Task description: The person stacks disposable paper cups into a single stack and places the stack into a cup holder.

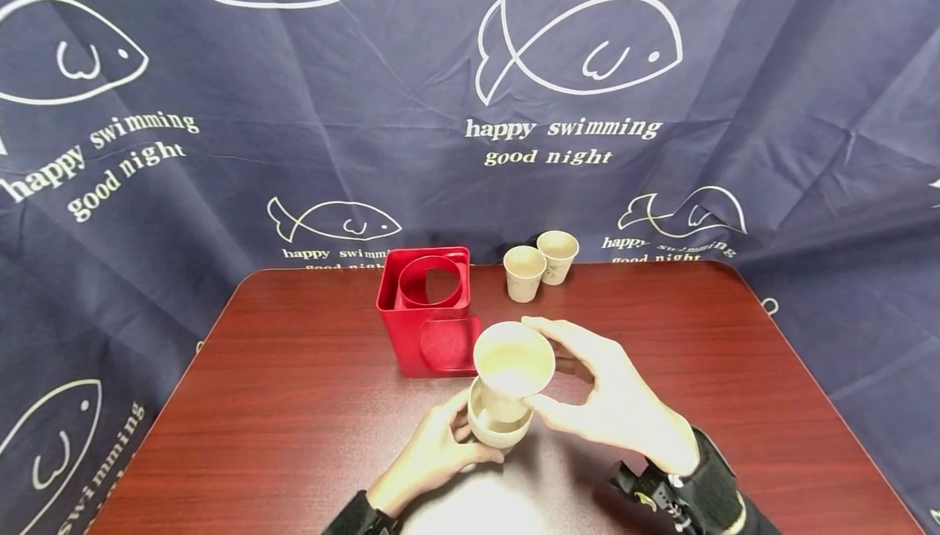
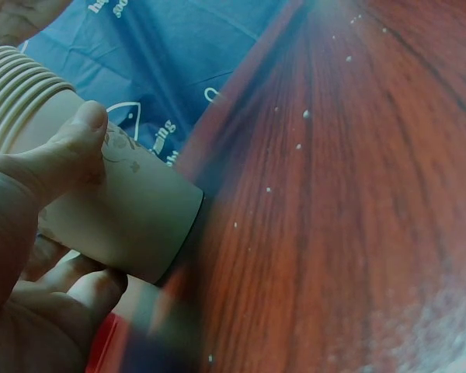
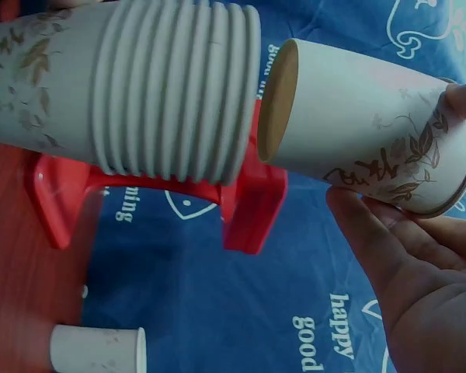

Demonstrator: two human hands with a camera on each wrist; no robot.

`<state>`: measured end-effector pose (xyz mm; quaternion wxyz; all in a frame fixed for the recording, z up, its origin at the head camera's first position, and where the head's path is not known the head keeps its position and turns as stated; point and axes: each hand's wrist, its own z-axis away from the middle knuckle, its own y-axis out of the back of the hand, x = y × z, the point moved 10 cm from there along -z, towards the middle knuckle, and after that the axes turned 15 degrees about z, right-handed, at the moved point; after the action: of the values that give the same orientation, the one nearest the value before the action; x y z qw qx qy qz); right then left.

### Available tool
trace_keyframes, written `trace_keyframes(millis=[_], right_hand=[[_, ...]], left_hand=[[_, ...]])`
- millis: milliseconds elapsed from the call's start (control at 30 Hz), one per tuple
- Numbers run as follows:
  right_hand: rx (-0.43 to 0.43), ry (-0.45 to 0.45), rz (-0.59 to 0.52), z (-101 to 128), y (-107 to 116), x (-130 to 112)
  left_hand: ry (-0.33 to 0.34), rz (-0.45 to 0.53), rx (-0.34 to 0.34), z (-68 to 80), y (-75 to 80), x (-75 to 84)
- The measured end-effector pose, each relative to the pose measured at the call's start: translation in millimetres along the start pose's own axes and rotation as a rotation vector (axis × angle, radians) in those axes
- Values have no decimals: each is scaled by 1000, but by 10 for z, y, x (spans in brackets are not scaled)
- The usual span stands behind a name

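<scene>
My left hand [image 1: 441, 445] grips a stack of nested paper cups [image 1: 494, 431], its thumb and fingers wrapped round the lowest cup in the left wrist view. The stacked rims [image 3: 175, 89] show as several ridges in the right wrist view. Just above the stack, my right hand [image 1: 613, 384] pinches a single paper cup [image 1: 514, 360] near its rim, thumb on one side and fingers on the other. A brown leaf print marks that cup [image 3: 373, 128], and its base faces the mouth of the stack with a small gap between them.
Behind the stack stands a red plastic holder [image 1: 400, 339] with a round ring in its top. Two paper cups stand upright near the table's back edge, one in front [image 1: 525, 278] and one behind [image 1: 558, 258]. A dark blue fish-print curtain [image 1: 411, 111] hangs behind the table [image 1: 294, 404].
</scene>
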<state>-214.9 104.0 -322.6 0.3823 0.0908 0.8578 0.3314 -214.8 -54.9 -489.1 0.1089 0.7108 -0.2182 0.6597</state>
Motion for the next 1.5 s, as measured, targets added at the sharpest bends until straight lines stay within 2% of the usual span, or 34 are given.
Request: trace_keyframes(millis=[267,433,667,767,1000,1500], right_hand=[[-9,37,-37,42,-107,35],[-18,49,-17,68,-175,78],[-22,27,181,126,-255,152],[-29,10,203,157,-299,186],[-52,-16,207,208,-410,263],[-43,36,162,292,-554,341]], left_hand=[[-3,-1,-4,0,-5,9],[-8,7,-15,1,-15,17],[-14,12,-11,1,-20,28],[-7,16,-5,3,-18,27],[6,18,3,5,-8,18],[15,62,-16,2,-29,18]])
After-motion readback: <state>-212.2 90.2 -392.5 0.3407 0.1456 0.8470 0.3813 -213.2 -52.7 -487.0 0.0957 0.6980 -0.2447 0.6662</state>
